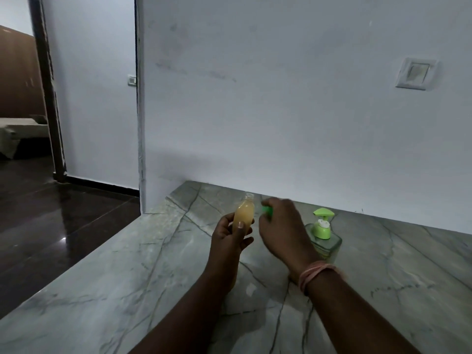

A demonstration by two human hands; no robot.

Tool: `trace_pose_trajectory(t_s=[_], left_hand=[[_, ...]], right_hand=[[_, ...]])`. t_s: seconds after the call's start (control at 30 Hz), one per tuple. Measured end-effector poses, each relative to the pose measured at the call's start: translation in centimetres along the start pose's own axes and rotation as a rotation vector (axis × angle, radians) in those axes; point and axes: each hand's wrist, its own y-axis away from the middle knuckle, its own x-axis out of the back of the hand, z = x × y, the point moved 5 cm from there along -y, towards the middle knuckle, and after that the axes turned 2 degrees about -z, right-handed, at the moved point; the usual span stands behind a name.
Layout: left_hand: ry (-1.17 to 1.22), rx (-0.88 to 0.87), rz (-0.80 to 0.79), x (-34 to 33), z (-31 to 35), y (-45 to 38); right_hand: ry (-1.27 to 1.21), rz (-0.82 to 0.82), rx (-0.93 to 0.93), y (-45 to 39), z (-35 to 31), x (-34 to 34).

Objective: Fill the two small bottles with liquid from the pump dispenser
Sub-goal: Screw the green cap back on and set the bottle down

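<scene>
Two bare arms are reaching in from 6 o'clock over a grey-green stone counter (102, 290). A pink band (315, 273) is sitting on the right wrist.

The left hand (229, 238) is holding a small bottle (244, 213) up off the counter, near the middle. Its fingers are curling round the lower half of the bottle, and the thumb (239, 229) is pressing flat on the front. The top half of the bottle is sticking out above the fingers, leaning a little toward 1 o'clock. The bottle is holding yellow liquid almost up to its neck, and its mouth is open.

Just beside it, at 3 o'clock, the right hand (282, 226) is blurry. Its fingers are bending round a small green cap (267, 210), which is peeking out at the fingertips, close to the bottle's neck but not touching it.

Behind the right hand, at 3 o'clock, the pump dispenser (323, 232) is standing upright on the counter, with a light green pump on a clear body.

Farther back a pale wall (281, 98) is rising, with a switch plate (415, 73) at 2 o'clock.
</scene>
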Motion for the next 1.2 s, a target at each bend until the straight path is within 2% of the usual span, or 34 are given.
trace_pose_trajectory(t_s=[0.1, 0.17, 0.33, 0.63, 0.77, 0.93, 1.13, 1.2], left_hand=[[0.002, 0.015, -0.033, -0.7, -0.1, 0.2], [-0.005, 0.020, -0.061, -1.0, -0.1, 0.3], [-0.025, 0.016, -0.097, -1.3, 0.3, 0.7], [-0.037, 0.005, -0.117, -1.7, 0.7, 1.2], [-0.006, 0.017, -0.124, -1.9, 0.8, 1.3], [-0.031, 0.003, -0.137, -2.1, 1.1, 1.5], [0.044, 0.006, -0.110, -2.0, 1.3, 1.6], [0.072, 0.005, -0.106, -1.8, 1.4, 1.5]], right_hand=[[-0.064, 0.060, 0.085, -1.2, -1.2, 2.5], [-0.063, 0.041, 0.091, -2.1, -1.4, 3.3], [0.092, -0.081, 0.127, -4.1, -1.2, 3.6], [0.196, -0.391, 0.247, -5.2, -1.9, 4.4], [0.164, -0.456, 0.248, -5.4, -2.1, 5.3], [0.239, -0.554, 0.267, -5.7, -2.1, 5.4], [0.204, -0.582, 0.248, -5.8, -2.1, 5.1], [0.211, -0.541, 0.224, -6.1, -2.3, 5.0]])
